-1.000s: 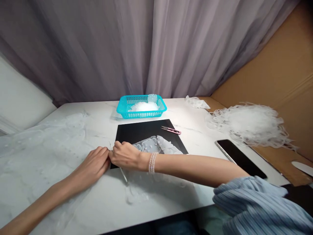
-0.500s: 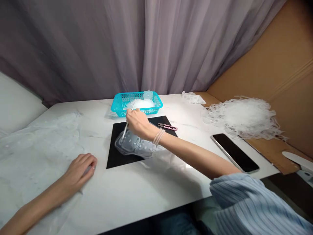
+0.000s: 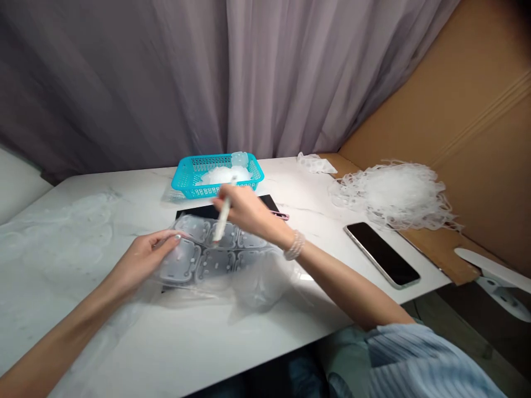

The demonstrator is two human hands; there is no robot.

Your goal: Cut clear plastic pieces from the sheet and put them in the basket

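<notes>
A clear, floppy plastic sheet (image 3: 215,264) with rounded-square panels and small raised dots lies over the black mat (image 3: 194,212), hiding much of it. At its left edge my left hand (image 3: 155,250) pinches the film between thumb and fingers. Over the sheet's middle, my right hand (image 3: 240,207) grips a white pen-like tool (image 3: 223,224), tilted, its lower end close to the panels. Blur hides whether that end touches the film. Pink thread snips (image 3: 282,215) lie on the mat's right side, partly behind my right hand.
A turquoise basket (image 3: 186,190) with translucent pieces stands behind the mat. At right are a heap of cut plastic scraps (image 3: 394,193), a small scrap piece (image 3: 315,163) and a phone (image 3: 381,254). More clear sheets (image 3: 62,249) cover the table's left side.
My left hand has moved from the bare table onto the sheet and taken its left edge. Another panelled stretch of sheet now lies over the mat. My right hand still holds the white tool.
</notes>
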